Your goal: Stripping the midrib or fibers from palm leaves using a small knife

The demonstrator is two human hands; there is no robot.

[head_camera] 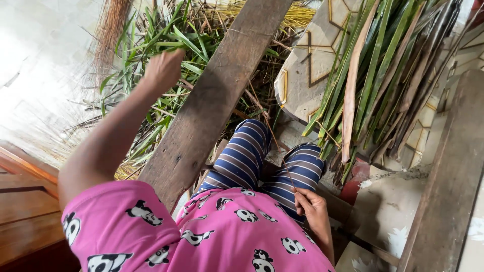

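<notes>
Head view shows the left hand [162, 69] closed on green leaves [166, 43] in the loose pile on the floor, and the right hand [310, 204] pinching a thin midrib strand [275, 146] at the knee; many long leaves [383, 75] lie unstripped nearby, so much work seems left

Left hand [162, 69]: fingers buried among green leaves [166, 45]. Leaf bundle [383, 75] and wooden plank [214, 95]: cut off at top edge.

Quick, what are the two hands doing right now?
Left hand: closed in a fist on the green leaves.
Right hand: fingers pinched on a thin leaf rib, resting by the striped knee.
</notes>
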